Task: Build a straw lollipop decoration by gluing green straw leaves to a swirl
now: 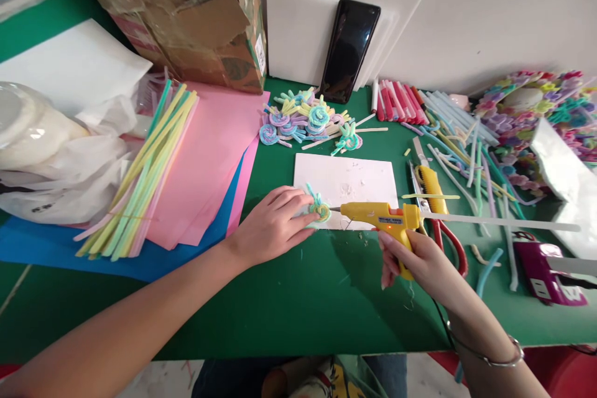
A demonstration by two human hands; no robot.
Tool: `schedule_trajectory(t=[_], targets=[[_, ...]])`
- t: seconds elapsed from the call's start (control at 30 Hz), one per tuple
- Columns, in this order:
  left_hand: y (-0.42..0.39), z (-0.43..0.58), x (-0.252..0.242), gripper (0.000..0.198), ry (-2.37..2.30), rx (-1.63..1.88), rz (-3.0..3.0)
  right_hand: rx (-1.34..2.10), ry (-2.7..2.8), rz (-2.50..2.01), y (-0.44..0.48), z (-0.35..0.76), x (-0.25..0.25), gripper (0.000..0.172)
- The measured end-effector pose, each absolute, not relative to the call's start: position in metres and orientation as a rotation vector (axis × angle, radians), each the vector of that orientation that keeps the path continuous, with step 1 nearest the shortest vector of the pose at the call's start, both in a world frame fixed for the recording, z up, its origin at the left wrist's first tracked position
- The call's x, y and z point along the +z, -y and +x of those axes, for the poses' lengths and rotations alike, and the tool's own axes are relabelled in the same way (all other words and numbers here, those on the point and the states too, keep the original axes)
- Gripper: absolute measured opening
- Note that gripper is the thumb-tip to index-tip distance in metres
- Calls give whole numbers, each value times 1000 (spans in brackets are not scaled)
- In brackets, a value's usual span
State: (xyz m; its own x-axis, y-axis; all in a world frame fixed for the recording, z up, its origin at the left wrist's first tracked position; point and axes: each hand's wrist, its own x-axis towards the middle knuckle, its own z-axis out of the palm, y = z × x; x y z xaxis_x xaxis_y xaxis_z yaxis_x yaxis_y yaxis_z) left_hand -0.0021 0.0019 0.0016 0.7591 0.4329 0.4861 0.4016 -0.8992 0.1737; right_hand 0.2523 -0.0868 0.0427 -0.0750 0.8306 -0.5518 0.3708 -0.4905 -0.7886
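My left hand (273, 224) pinches a small coiled pipe-cleaner spiral (319, 207), green and yellow, at the front edge of a white board (354, 177). My right hand (415, 261) grips the handle of a yellow hot glue gun (382, 216). The gun lies level and its nozzle tip touches the spiral from the right. A long white glue stick (499, 221) pokes out of the gun's back end to the right.
A heap of finished spirals (303, 121) lies behind the board, a black phone (349, 50) leaning at the wall. Pipe cleaners (140, 174) rest on pink and blue paper at left. Red-handled scissors (445, 233), loose stems, a purple tool (543, 270) crowd the right.
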Motion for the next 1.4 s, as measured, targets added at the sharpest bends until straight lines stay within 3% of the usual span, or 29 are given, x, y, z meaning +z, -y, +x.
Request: schedule_trajectory(t=[1.4], targets=[[-2,-2,0,16,-686,820,2872,1509,1370,-1936,99,253,45,53]])
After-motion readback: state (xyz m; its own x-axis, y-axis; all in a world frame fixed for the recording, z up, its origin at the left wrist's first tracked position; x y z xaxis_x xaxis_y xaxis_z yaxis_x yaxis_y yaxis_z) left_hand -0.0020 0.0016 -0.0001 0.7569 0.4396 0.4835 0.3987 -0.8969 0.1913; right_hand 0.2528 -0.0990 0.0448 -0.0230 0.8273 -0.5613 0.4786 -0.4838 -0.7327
